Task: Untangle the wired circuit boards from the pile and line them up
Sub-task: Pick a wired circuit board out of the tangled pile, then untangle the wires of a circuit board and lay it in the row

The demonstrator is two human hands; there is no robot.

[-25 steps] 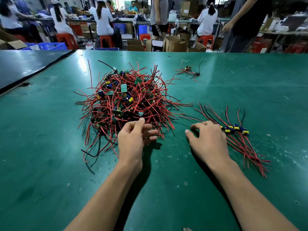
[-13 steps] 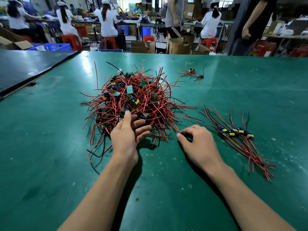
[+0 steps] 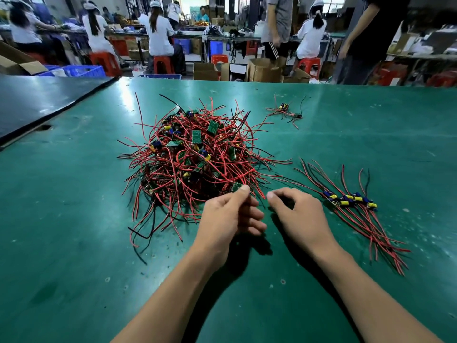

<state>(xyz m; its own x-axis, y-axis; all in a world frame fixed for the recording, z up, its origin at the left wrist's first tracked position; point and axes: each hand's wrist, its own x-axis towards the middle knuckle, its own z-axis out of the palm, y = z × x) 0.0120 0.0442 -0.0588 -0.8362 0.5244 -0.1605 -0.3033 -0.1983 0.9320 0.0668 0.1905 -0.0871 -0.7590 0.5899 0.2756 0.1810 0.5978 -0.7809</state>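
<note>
A tangled pile [image 3: 195,157] of small green circuit boards with red and black wires lies in the middle of the green table [image 3: 74,219]. At the pile's near edge my left hand [image 3: 230,214] pinches one green board [image 3: 236,186] between thumb and forefinger. Just to its right, my right hand [image 3: 294,214] hovers with curled fingers, its forefinger tip close to red wire ends; whether it holds a wire I cannot tell. A row of untangled boards [image 3: 351,200] lies further right, wires trailing toward me.
A small stray wired board [image 3: 285,110] lies at the far right of the pile. A dark mat [image 3: 37,100] borders the table at the far left. Beyond the far edge are cardboard boxes [image 3: 264,69], red stools and several people.
My left hand has moved right from the pile's front left to its near edge and pinched a board. My right hand stays beside it, fingers still curled.
</note>
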